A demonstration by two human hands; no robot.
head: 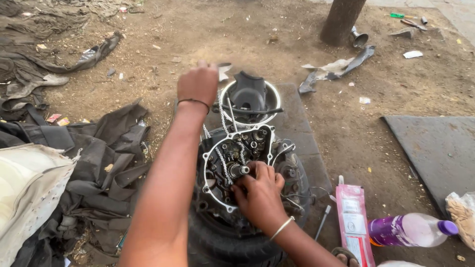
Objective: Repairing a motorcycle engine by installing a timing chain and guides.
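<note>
Left of centre, your left hand (198, 84) reaches up toward the cam chain (220, 158), its grip hidden. At centre the engine case (236, 163) sits open on a tyre (222, 242). Your right hand (260, 195) pinches at the crank shaft (241, 170). The cover is off; the internals remain in place.

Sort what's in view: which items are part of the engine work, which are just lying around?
In use: left hand, right hand, engine case, chain, shaft, round cover, tyre.

Lying about: bottle, pink packet, dark cloth, tree trunk, slab, tools by the tree.
</note>
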